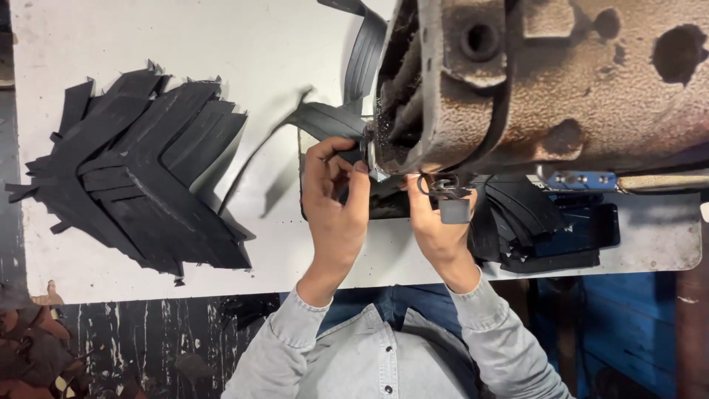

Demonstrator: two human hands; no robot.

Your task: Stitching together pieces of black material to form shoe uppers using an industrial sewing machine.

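Black strap piece (325,122) sits at the foot of the sewing machine (546,81), on the white worktop (221,44) just left of the machine head; its tail curves up and away behind the machine; my left hand (336,199) is pinched shut on the strap's near end, fingertips (360,168) right against the needle area; my right hand (436,222) is under the machine head, fingers curled around material there; can't tell exactly what it grips, the metal lever and grey tab (452,207) hang in front of it; both hands close together, one each side of the foot. Machine casting is worn, brownish, paint rubbed off. Right of my right hand: small stack of cut black strips (517,214) on the worktop, next to a dark blue tray (591,229). Far left on the worktop: big fanned pile of black chevron-shaped pieces (140,170), well apart from the hands. Grey shirt sleeves (288,340) at bottom of view.
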